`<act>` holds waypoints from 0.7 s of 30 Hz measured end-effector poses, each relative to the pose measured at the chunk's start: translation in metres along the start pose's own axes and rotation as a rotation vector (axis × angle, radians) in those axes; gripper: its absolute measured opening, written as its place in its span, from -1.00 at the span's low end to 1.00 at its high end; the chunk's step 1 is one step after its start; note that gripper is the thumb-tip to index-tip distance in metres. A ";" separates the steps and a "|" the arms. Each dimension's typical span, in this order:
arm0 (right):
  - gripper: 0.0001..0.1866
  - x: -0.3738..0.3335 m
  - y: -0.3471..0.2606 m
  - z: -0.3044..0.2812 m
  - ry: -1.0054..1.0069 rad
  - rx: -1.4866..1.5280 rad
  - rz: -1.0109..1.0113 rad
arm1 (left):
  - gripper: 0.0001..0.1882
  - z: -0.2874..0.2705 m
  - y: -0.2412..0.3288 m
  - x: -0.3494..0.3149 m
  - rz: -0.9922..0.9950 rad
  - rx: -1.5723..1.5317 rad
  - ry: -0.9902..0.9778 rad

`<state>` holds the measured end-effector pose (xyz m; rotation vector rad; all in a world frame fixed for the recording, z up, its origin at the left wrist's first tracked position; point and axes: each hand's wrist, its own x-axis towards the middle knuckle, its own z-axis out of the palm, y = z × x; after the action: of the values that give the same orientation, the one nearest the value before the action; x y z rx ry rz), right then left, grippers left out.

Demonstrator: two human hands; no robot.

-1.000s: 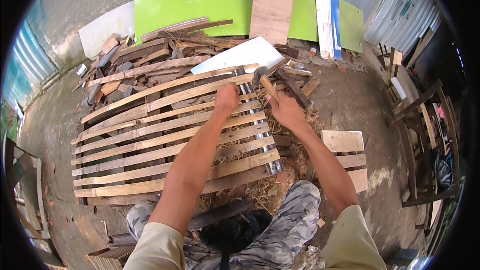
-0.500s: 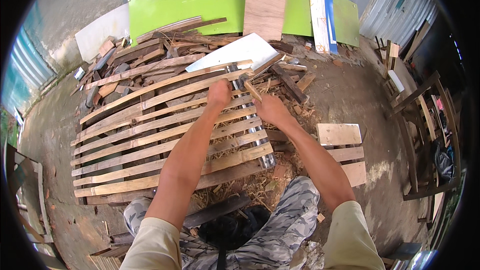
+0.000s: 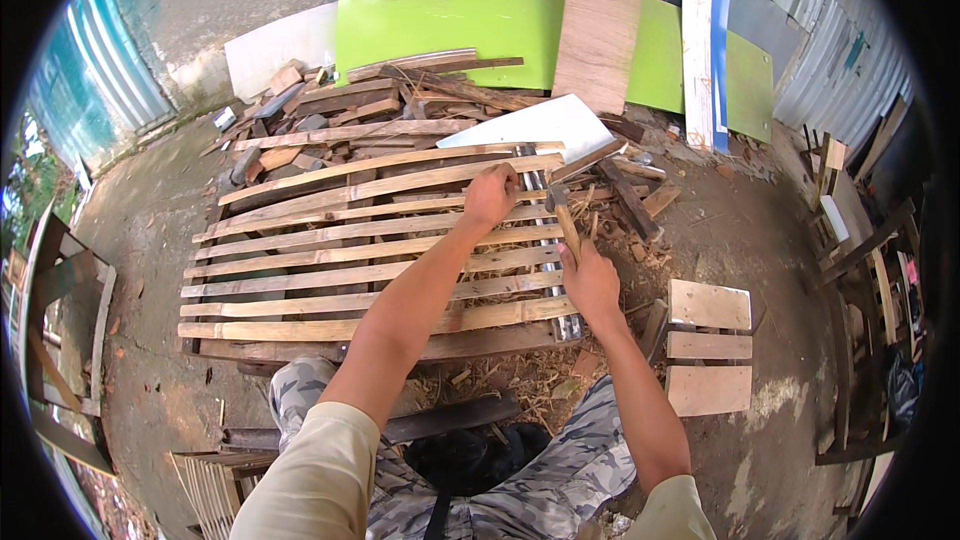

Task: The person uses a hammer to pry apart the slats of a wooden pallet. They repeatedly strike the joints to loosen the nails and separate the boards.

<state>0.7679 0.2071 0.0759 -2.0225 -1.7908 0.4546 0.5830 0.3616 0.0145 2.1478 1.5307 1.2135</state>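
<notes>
My left hand is closed, its fingertips pinched over the light bamboo slats near their right ends. Whatever it pinches, if anything, is too small to make out. My right hand grips a hammer by its wooden handle. The dark hammer head is up, close to the right of my left hand, over the rail. Several slats lie side by side with gaps across a wooden frame. Along their right ends runs a rail covered by a shiny metallic strip.
Scrap wood is heaped behind the slats, with a white sheet on it. Green panels lean on the far wall. Short boards lie at right. Wooden frames stand at left. Shavings cover the ground before me.
The whole view has shifted, so the slats sit lower and farther right. The hammer has drawn back nearer to me and a little away from my left hand, which stays pinched.
</notes>
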 end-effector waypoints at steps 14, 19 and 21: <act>-0.40 -0.023 -0.017 0.046 0.147 -0.168 -0.393 | -0.33 -0.203 -0.134 -0.100 -0.358 0.591 -0.168; -0.33 -0.028 -0.019 0.054 0.106 -0.203 -0.339 | -0.43 -0.217 -0.133 -0.086 -0.350 0.610 -0.199; -0.32 -0.030 -0.015 0.055 0.129 -0.226 -0.320 | -0.49 -0.209 -0.136 -0.078 -0.289 0.605 -0.187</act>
<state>0.7245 0.1836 0.0346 -1.8052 -2.1104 0.0262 0.3299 0.2972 0.0243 2.1648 2.2243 0.4740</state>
